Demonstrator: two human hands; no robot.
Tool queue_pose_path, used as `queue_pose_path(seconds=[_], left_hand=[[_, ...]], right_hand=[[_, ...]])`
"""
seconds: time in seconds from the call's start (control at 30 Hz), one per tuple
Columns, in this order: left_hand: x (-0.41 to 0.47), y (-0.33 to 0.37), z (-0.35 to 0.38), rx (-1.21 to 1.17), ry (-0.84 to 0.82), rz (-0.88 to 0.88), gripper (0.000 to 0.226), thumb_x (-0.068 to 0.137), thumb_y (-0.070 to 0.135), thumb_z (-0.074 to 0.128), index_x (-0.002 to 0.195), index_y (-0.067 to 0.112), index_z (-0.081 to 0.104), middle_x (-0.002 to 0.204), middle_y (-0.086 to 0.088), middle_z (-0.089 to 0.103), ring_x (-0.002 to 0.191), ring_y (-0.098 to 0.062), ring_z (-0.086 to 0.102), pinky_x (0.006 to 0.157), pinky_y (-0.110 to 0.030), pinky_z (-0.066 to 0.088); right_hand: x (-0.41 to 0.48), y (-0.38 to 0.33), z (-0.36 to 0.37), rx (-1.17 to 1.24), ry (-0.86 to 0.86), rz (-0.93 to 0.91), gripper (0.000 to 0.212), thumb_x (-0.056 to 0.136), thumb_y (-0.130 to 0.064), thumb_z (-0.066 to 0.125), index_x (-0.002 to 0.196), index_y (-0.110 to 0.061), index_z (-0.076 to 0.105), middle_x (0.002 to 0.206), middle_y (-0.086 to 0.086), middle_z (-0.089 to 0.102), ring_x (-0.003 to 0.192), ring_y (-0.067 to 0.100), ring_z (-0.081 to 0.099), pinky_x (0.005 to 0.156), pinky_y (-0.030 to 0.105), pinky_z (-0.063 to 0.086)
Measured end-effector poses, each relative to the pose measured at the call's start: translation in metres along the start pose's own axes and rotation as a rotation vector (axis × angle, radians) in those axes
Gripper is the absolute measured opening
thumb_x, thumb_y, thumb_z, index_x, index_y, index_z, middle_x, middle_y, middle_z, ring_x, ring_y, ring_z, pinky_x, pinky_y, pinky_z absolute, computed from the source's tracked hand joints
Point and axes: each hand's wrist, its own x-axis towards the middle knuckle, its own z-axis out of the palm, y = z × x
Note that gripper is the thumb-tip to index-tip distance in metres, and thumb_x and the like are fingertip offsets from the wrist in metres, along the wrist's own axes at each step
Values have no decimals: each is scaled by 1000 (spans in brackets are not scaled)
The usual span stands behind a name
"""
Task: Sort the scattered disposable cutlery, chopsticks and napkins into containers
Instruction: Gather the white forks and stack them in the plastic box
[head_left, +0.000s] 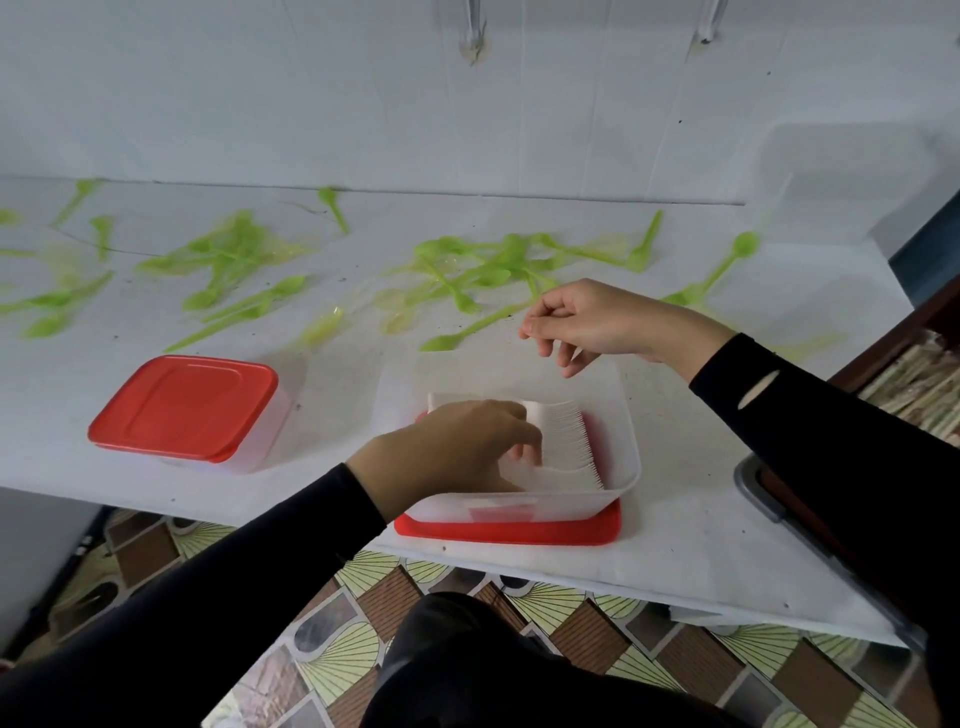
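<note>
Left grip (457, 447) curled round forks (566, 449) in tub (627, 415) near counter (337, 374) edge, right grip (587, 322) slack and seemingly empty above; letting go may topple the row, or a shove slides tub off.

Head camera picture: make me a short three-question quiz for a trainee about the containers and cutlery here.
1. True or false: the closed clear plastic container with the red lid stands left of the open clear plastic container.
2. What lies in the open container? A) wooden chopsticks B) white plastic forks C) paper napkins
3. Which hand reaches into the open container?
Key: 1 true; 2 B; 3 the left hand.
</note>
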Motion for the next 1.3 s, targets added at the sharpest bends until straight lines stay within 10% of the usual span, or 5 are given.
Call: queue_pose_path(seconds=[0.53,0.93,1.13,1.3], left_hand=[[0,-18,8,-271,14,-65,25,82,33,76,102,20,70,97,8,59,82,-7,54,77,-21,44],[-81,-96,-17,-381,849,-377,19,92,33,60,98,20,73,94,3,64,83,-6,60,73,-23,46],[-141,-136,16,-2,303,-914,75,89,50,61,151,25,27,155,-4,26,141,-32,26,112,-50,23],[-170,-155,19,123,175,-899,84,93,53,53,156,20,9,164,-4,6,150,-32,10,116,-54,21]], right_hand=[[15,-14,10,-218,36,2,18,97,-27,55,103,-15,67,79,-4,66,54,11,46,45,22,36],[72,-68,66,-221,-58,-178,18,96,-28,57,98,-13,68,82,-3,73,62,6,51,57,20,39],[109,-102,128,-214,-156,-227,18,97,-19,51,98,-11,67,84,-1,72,62,3,57,60,19,45],[134,-129,184,-313,-350,7,42,103,-33,37,126,-2,54,109,15,70,86,25,69,77,34,58]])
